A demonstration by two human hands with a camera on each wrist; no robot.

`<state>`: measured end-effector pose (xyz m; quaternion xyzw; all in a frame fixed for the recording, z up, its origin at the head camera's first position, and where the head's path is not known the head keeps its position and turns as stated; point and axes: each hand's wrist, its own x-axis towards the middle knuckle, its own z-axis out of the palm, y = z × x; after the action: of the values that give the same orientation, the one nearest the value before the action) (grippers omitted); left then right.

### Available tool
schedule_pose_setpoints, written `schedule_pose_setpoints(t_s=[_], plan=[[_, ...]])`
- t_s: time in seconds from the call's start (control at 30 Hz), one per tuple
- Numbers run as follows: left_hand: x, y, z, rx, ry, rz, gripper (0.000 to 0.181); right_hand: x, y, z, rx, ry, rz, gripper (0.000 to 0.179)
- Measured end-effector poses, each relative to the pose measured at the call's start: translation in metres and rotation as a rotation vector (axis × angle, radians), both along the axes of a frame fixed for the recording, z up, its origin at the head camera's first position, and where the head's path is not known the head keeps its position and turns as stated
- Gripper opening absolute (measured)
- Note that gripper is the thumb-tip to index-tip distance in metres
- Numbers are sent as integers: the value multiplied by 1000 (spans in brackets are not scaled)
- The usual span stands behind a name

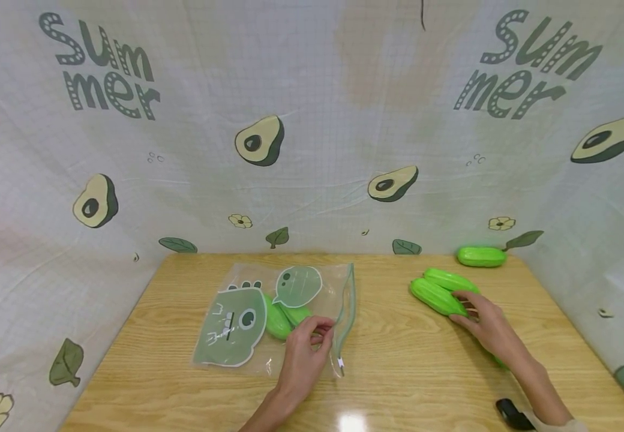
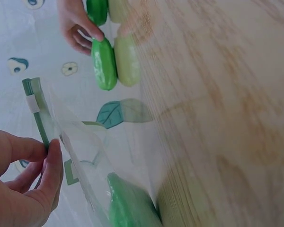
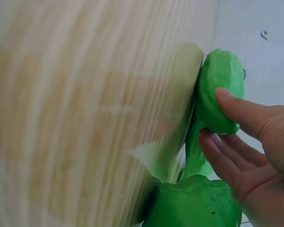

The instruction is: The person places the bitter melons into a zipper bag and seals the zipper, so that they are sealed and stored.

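Observation:
My left hand (image 1: 305, 354) pinches the green-edged mouth of a clear zip bag (image 1: 212, 354) between thumb and fingers; a white slider (image 2: 32, 103) sits on the zip. Inside the bag, beneath its printed monster face, lie green cucumbers (image 1: 277, 324). To the right, my right hand (image 1: 486, 321) holds the near end of a bumpy green cucumber (image 1: 435, 295), thumb on one side and fingertips on the other. Another cucumber (image 1: 452, 280) lies close behind it.
One cucumber (image 1: 482, 257) lies at the table's far right corner, by the patterned cloth (image 1: 323, 180) backdrop. Another (image 1: 500, 362) is mostly hidden under the right forearm. A black object (image 1: 513, 414) is beside the right wrist. The wooden table (image 1: 387, 360) reflects a light near its front.

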<state>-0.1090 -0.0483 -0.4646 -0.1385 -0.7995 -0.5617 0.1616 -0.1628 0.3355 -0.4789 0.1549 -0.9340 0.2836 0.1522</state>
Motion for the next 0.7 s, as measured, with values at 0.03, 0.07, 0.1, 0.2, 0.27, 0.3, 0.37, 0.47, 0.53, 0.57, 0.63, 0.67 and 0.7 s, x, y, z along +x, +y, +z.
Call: schedule_pose_setpoints(t_s=[0.03, 0.07, 0.1, 0.2, 0.27, 0.3, 0.37, 0.47, 0.53, 0.57, 0.63, 0.67, 0.7], plan=[[0, 0, 0, -1, -2, 1, 15, 0, 0, 0, -6, -1, -1, 50], [0, 0, 1, -1, -5, 1, 15, 0, 0, 0, -13, -2, -2, 49], [0, 0, 1, -2, -7, 1, 14, 0, 0, 1, -19, -3, -2, 49], [0, 0, 1, -1, -15, 2, 15, 0, -2, 2, -43, -2, -3, 46], [0, 0, 1, 0, -17, 2, 15, 1, -2, 2, -59, -8, -7, 44], [0, 0, 1, 0, -17, 2, 15, 1, -2, 3, -68, -11, -10, 44], [0, 0, 1, -1, -15, 3, 16, 2, -2, 3, -86, -13, -20, 42], [0, 0, 1, -4, -7, 5, 15, 2, -2, 3, -109, -13, -37, 40], [0, 0, 1, -5, -4, 7, 16, 3, -2, 3, -124, -14, -49, 38], [0, 0, 2, -5, -3, 8, 16, 3, -2, 3, -133, -15, -53, 38], [0, 0, 2, -5, -2, 10, 15, 3, -2, 4, -153, -19, -55, 37], [0, 0, 2, -6, -3, 11, 15, 3, -3, 4, -160, -20, -57, 36], [0, 0, 2, -7, -4, 12, 15, 3, -3, 5, -170, -24, -56, 36]])
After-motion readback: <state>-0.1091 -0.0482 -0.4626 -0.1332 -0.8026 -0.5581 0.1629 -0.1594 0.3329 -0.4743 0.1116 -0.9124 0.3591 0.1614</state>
